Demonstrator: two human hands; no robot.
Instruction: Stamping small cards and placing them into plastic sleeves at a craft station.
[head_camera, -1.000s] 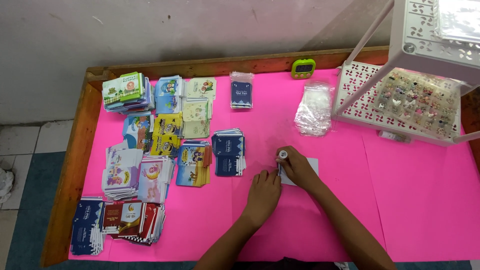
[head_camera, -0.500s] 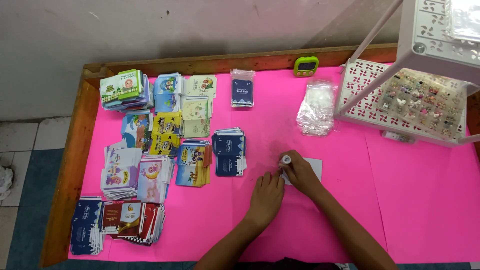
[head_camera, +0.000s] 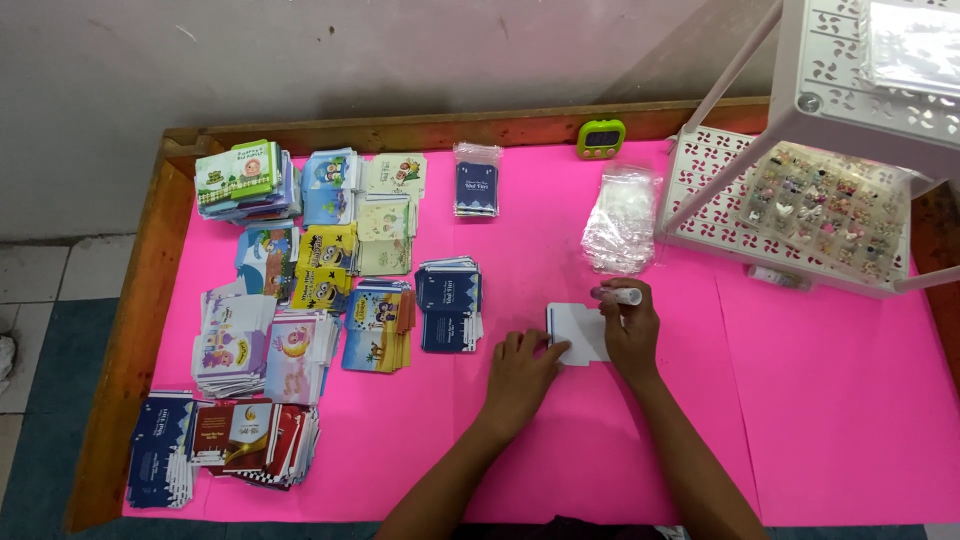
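While lying flat on the pink bench (head_camera: 800, 420) near the middle of its front half, small white card (head_camera: 578, 332) pinned at its near-left corner by left hand (head_camera: 520, 372), fingers flat and spread, not closed round anything. Just beyond the card's far-right corner, right hand (head_camera: 632, 330) wrapped shut on a short white glue stick (head_camera: 618, 295), tip turned left over the card's far edge.

Best done, as judged from here: firm, even pressure from the left fingertips so the card cannot slide; stick kept low and drawn along the edge in one pass, not scrubbed; fingers clear of the strip being coated.

Left of the card, dark blue card stack (head_camera: 449, 305), touching nothing else. Further toward the left edge, rows of colourful card stacks (head_camera: 310, 290). Toward the far edge, crumpled clear plastic bags (head_camera: 622, 220) and a small green timer (head_camera: 601, 138). At the far-right corner, white perforated rack (head_camera: 850, 60) over a clear compartment box (head_camera: 825, 210) of tiny trinkets.
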